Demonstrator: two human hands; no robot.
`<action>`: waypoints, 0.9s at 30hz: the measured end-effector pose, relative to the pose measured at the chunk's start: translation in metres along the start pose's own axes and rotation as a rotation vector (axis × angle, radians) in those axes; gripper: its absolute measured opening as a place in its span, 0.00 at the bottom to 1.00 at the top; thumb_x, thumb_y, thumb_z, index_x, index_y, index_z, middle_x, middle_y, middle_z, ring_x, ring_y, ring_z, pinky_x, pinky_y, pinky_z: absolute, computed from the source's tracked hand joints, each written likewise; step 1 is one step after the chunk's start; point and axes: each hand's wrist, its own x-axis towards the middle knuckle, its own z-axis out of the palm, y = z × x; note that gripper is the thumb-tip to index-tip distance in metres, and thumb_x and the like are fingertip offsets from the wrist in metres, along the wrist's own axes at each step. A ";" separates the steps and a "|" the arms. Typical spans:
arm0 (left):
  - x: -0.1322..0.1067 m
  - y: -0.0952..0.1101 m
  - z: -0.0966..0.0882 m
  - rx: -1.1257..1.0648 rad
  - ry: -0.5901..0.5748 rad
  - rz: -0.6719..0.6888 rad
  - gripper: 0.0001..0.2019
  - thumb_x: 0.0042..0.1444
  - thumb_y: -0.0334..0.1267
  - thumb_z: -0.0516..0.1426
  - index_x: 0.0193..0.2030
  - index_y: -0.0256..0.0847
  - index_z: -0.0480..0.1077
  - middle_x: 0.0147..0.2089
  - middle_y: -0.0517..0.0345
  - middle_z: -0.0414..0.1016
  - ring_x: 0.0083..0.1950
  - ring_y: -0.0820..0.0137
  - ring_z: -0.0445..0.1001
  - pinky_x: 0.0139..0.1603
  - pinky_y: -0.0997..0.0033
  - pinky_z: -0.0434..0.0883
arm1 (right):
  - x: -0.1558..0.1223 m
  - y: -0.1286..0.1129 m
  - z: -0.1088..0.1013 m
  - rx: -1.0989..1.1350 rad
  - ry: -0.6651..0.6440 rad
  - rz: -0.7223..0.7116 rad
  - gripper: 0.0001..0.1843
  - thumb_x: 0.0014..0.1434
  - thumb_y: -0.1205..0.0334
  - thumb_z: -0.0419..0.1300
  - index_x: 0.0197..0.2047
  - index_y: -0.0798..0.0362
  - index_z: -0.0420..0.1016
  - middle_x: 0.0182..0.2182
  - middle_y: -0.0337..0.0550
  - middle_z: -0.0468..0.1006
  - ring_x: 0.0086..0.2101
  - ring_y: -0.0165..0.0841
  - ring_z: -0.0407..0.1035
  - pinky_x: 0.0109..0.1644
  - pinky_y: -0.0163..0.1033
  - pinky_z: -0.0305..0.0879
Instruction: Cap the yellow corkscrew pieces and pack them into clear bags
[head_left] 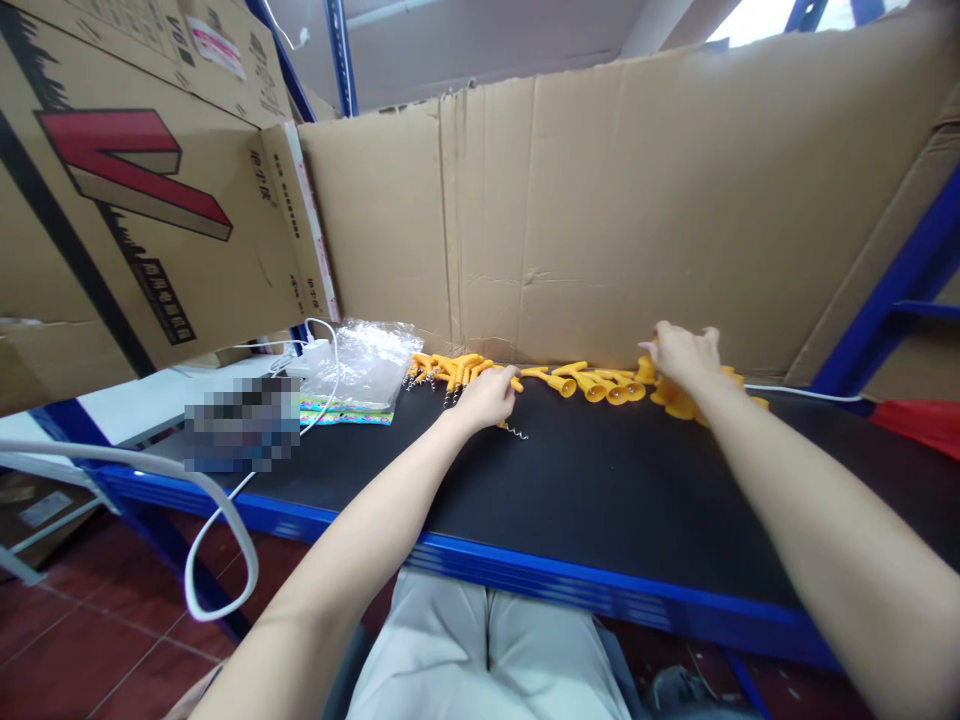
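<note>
My left hand (486, 398) is closed around a yellow-handled corkscrew, whose metal spiral (516, 432) sticks out below the fingers. Just left of it lies a row of similar yellow corkscrews (454, 368), their spirals pointing toward me. Over a cluster of yellow funnel-shaped pieces (679, 402) at the right, my right hand (684, 355) has its fingers bent down onto one; the fingertips are partly hidden. Between both hands, several yellow pieces with round, cup-like ends (606, 388) lie along the back, their stems pointing away from me.
The black tabletop (600, 490) has a blue metal front edge (540, 580). Cardboard (600, 220) walls the back, and a printed carton (165, 200) overhangs the left. Clear plastic bags (360, 370) lie near a white cable (225, 510). Red material (919, 422) lies at far right.
</note>
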 end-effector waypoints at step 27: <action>0.086 0.047 0.069 -0.133 -0.427 -0.189 0.26 0.52 0.36 0.50 0.59 0.40 0.51 0.55 0.46 0.66 0.52 0.61 0.68 0.51 0.61 0.64 | -0.067 -0.040 -0.027 0.448 -0.349 -0.236 0.09 0.50 0.56 0.57 0.29 0.53 0.68 0.25 0.44 0.75 0.27 0.35 0.68 0.31 0.37 0.60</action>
